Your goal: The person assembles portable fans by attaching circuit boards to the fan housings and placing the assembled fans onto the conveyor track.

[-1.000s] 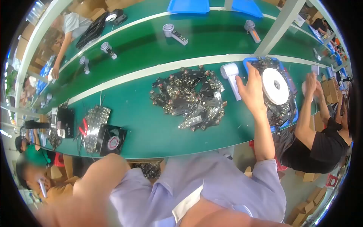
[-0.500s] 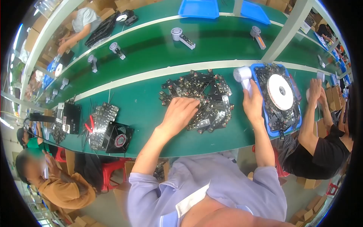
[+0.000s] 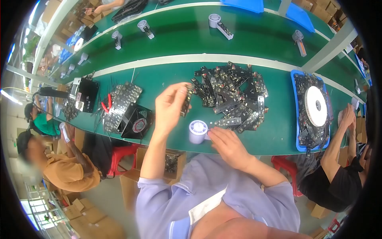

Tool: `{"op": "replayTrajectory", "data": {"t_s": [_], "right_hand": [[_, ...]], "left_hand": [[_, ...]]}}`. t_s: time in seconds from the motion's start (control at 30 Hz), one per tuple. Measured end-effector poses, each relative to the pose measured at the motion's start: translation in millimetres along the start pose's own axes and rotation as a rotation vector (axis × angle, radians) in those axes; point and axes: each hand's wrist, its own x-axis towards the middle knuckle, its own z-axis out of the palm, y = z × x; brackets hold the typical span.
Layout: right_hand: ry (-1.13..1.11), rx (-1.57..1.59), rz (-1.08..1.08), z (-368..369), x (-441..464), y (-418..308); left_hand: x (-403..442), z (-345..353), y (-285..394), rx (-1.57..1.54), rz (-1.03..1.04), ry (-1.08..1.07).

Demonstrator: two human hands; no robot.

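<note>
Fan [image 3: 197,134] in R hand [image 3: 232,148], PCB pile [image 3: 229,104] just beyond.

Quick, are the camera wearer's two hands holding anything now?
Left hand: closed, holding a dark circuit board.
Right hand: over the handle of a small fan; whether closed cannot be told.

You have bright light over the counter [image 3: 280,133]; small glints speckle the circuit boards [image 3: 232,97]; a darker band crosses the green shelf [image 3: 179,44] behind; a strip light [image 3: 11,97] glares white at far left; the fisheye bows your counter's edge and blackens the corners; a seated person's head [image 3: 32,148] is blurred.
</note>
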Motion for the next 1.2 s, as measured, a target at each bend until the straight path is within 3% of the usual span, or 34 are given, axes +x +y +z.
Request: {"op": "replayTrajectory", "data": {"t_s": [0.13,0.27,0.37,0.4,0.47,0.5,0.6,0.67,0.7,0.77,0.93,1.07,1.2], "right_hand": [[0.322,-0.038,-0.043,-36.5,21.7,2.2],[0.171,-0.155,-0.160,-55.1,53.7,19.7],[0.125,-0.118,-0.144,-42.5,47.3,38.6],[0.101,-0.151,-0.148,-43.3,43.9,40.0],[0.079,-0.186,-0.130,-41.6,36.9,39.1],[0.131,-0.118,-0.033,-40.3,35.4,39.9],[0.202,0.118,0.347,-45.0,26.5,32.7],[0.167,0.632,0.638,-45.8,19.1,35.1],[0.146,0.892,0.783,-46.4,14.9,36.0],[0.095,1.019,0.750,-53.2,12.5,35.3],[-0.061,1.225,0.807,-61.6,12.3,25.3],[-0.073,1.304,0.858,-52.8,11.0,26.2],[-0.066,1.264,0.788,-40.5,1.9,35.0]], "left_hand": [[-10.1,24.9,-7.1,-0.040,-0.103,-0.179],[-14.6,52.2,-8.6,-0.014,-0.206,-0.343],[-22.3,60.2,-28.1,0.311,0.121,-0.251],[-26.6,57.4,-23.1,0.299,0.075,-0.225],[-26.4,38.9,-22.4,0.570,0.361,-0.186],[-23.9,29.5,-21.0,0.706,0.513,-0.164],[-34.6,12.0,-20.4,0.880,0.368,-0.403],[-43.3,4.5,-28.0,0.821,0.286,-0.481],[-50.1,0.5,-34.7,0.801,0.383,-0.450],[-64.9,-6.3,-47.8,0.755,0.577,-0.380],[-93.8,-3.9,-73.6,0.727,0.695,-0.176],[-95.4,-3.2,-71.0,0.933,0.922,-0.225],[-91.3,-2.7,-75.6,0.906,0.974,-0.362]]}}
